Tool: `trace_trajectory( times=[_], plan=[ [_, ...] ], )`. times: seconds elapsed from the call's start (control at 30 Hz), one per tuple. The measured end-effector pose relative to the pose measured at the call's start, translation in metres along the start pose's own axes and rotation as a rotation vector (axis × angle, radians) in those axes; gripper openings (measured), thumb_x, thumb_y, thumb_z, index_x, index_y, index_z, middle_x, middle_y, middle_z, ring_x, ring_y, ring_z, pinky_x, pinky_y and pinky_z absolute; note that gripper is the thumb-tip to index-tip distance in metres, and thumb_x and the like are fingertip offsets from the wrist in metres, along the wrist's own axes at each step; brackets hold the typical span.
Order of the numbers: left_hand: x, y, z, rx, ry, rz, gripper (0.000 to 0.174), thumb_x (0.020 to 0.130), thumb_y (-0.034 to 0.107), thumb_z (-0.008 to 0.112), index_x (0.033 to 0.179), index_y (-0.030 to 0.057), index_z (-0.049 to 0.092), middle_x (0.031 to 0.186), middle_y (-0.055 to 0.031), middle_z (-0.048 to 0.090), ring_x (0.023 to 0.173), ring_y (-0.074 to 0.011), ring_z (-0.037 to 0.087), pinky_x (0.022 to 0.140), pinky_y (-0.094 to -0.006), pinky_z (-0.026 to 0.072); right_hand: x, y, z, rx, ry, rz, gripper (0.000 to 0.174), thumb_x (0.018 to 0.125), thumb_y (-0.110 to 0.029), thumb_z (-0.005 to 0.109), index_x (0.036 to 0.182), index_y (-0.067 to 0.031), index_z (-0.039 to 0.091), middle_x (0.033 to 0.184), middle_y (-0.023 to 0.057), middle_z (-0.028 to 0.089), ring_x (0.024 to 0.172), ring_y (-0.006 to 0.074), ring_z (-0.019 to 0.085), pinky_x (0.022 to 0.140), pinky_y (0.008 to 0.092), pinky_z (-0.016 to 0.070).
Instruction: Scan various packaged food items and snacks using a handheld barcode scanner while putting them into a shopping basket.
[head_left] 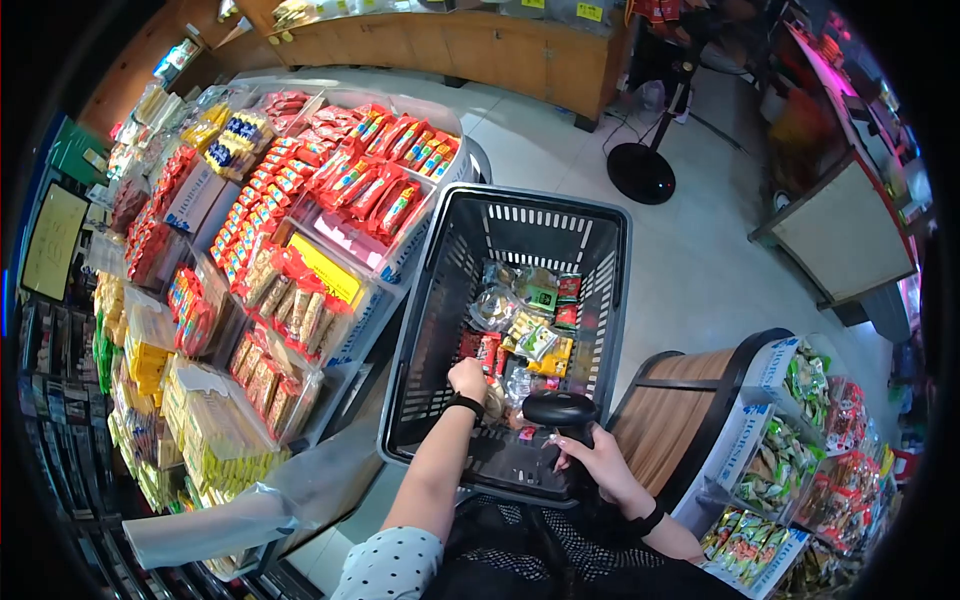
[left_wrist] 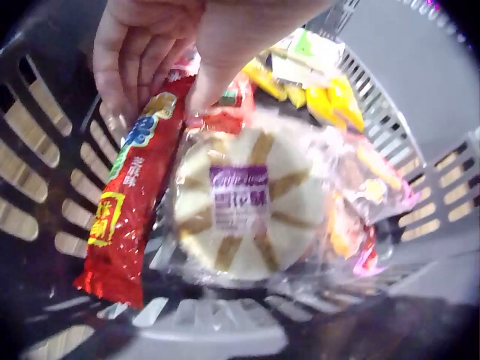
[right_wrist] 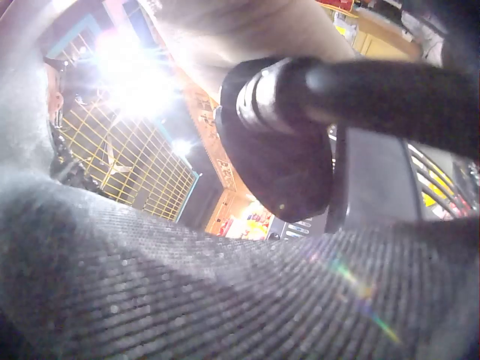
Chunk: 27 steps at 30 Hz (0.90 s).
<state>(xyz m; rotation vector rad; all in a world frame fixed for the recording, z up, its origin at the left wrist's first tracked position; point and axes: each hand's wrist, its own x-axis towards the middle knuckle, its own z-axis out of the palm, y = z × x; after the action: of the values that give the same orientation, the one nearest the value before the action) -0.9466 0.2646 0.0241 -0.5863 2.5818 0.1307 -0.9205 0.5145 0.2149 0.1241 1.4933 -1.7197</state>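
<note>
A black shopping basket (head_left: 407, 330) holds several packaged snacks. Inside it, my left hand (head_left: 467, 380) pinches the top end of a long red packet; in the left wrist view the hand (left_wrist: 161, 52) comes from above and the packet (left_wrist: 135, 195) hangs at a slant. Beside the packet lies a round pale cake (left_wrist: 247, 206) in clear wrap with a purple label. At the basket's near right side, my right hand (head_left: 605, 470) grips the black handle (head_left: 560, 408), its fingers bent near the handle's underside. The right wrist view shows the dark handle (right_wrist: 375, 90) close up, fingers mostly hidden.
Snack bins with red packets (head_left: 380, 190) line the left side. A rolled clear plastic sheet (head_left: 215, 525) juts out at lower left. Another snack stand (head_left: 680, 400) stands on the right. A black round stand base (head_left: 640, 173) rests on the tiled floor (head_left: 560, 130) ahead.
</note>
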Motion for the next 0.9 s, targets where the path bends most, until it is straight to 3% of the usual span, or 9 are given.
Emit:
trace_trajectory(
  times=[0.07, 0.13, 0.2, 0.27, 0.33, 0.37, 0.47, 0.77, 0.9],
  plan=[
    [0.001, -0.002, -0.015, 0.035, 0.051, 0.002, 0.014, 0.075, 0.015, 0.061, 0.082, 0.0038, 0.062, 0.082, -0.0127, 0.066, 0.072, -0.0238, 0.066, 0.062, -0.0374, 0.0532, -0.002, -0.003, 0.004, 0.002, 0.032, -0.02, 0.03, 0.085, -0.015, 0.06, 0.106, 0.0035, 0.049, 0.081, 0.0061, 0.061, 0.065, 0.0093, 0.059, 0.06, 0.0233, 0.0484],
    [-0.017, -0.006, -0.064, -0.02, 0.291, 0.122, 0.011, 0.077, 0.013, 0.059, 0.082, 0.0038, 0.064, 0.083, -0.0138, 0.066, 0.071, -0.0254, 0.066, 0.06, -0.0362, 0.0536, -0.004, -0.004, 0.007, 0.026, 0.057, -0.037, 0.029, 0.086, -0.014, 0.059, 0.106, 0.0039, 0.049, 0.081, 0.0063, 0.061, 0.065, 0.0099, 0.059, 0.06, 0.023, 0.0482],
    [-0.039, -0.013, -0.118, -0.286, 0.343, 0.075, 0.03, 0.076, 0.019, 0.061, 0.097, -0.0017, 0.061, 0.083, -0.0181, 0.065, 0.069, -0.0288, 0.065, 0.059, -0.0346, 0.0535, -0.006, -0.003, 0.009, 0.076, 0.102, -0.044, 0.028, 0.086, -0.013, 0.058, 0.107, 0.0034, 0.049, 0.08, 0.0065, 0.061, 0.065, 0.0108, 0.059, 0.06, 0.0234, 0.0484],
    [-0.063, -0.029, -0.157, -0.689, 0.395, 0.192, 0.041, 0.078, 0.017, 0.063, 0.111, -0.0062, 0.053, 0.087, -0.0181, 0.065, 0.07, -0.0265, 0.066, 0.063, -0.0325, 0.0536, -0.005, -0.002, 0.012, 0.084, 0.115, -0.085, 0.026, 0.086, -0.012, 0.057, 0.106, 0.0035, 0.048, 0.079, 0.0071, 0.061, 0.065, 0.0115, 0.059, 0.06, 0.0243, 0.0488],
    [-0.082, -0.041, -0.172, -1.546, 0.173, 0.352, 0.043, 0.079, 0.008, 0.063, 0.118, -0.006, 0.049, 0.096, -0.0144, 0.064, 0.076, -0.0205, 0.065, 0.067, -0.0306, 0.0532, -0.007, -0.005, 0.016, 0.097, 0.104, -0.125, 0.025, 0.087, -0.012, 0.057, 0.105, 0.0039, 0.049, 0.077, 0.0079, 0.061, 0.065, 0.0127, 0.059, 0.061, 0.0257, 0.0492],
    [-0.097, -0.048, -0.184, -1.752, 0.039, 0.358, 0.04, 0.08, -0.001, 0.06, 0.118, -0.0058, 0.048, 0.106, -0.0117, 0.06, 0.09, -0.0167, 0.06, 0.078, -0.0303, 0.0504, -0.01, -0.008, 0.021, 0.086, 0.115, -0.139, 0.025, 0.087, -0.012, 0.057, 0.105, 0.0039, 0.049, 0.077, 0.0079, 0.061, 0.065, 0.0127, 0.059, 0.061, 0.0257, 0.0492],
    [-0.135, -0.058, -0.182, -1.995, 0.102, 0.508, 0.043, 0.079, -0.002, 0.06, 0.12, -0.0054, 0.047, 0.111, -0.0127, 0.058, 0.101, -0.0178, 0.057, 0.088, -0.0304, 0.0458, -0.019, -0.017, 0.039, 0.087, 0.14, -0.189, 0.025, 0.086, -0.011, 0.057, 0.104, 0.0044, 0.049, 0.075, 0.0086, 0.06, 0.064, 0.0143, 0.059, 0.06, 0.0266, 0.0493],
    [-0.144, -0.069, -0.155, -1.996, 0.037, 0.724, 0.031, 0.074, -0.009, 0.062, 0.104, -0.0028, 0.055, 0.115, -0.0157, 0.053, 0.109, -0.0223, 0.051, 0.094, -0.0339, 0.0396, -0.035, -0.019, 0.076, -0.013, -0.03, -0.299, 0.026, 0.082, -0.004, 0.06, 0.106, 0.0011, 0.051, 0.078, 0.0062, 0.061, 0.067, 0.0121, 0.059, 0.061, 0.025, 0.0481],
    [-0.145, -0.074, -0.157, -2.012, 0.037, 0.695, 0.032, 0.075, -0.01, 0.061, 0.105, -0.0028, 0.055, 0.115, -0.0146, 0.054, 0.108, -0.0206, 0.052, 0.093, -0.0323, 0.0409, -0.03, -0.018, 0.101, -0.151, 0.105, -0.337, 0.028, 0.081, -0.003, 0.062, 0.107, -0.0006, 0.051, 0.086, 0.0036, 0.059, 0.067, 0.0079, 0.055, 0.059, 0.0237, 0.0471]
  ],
)
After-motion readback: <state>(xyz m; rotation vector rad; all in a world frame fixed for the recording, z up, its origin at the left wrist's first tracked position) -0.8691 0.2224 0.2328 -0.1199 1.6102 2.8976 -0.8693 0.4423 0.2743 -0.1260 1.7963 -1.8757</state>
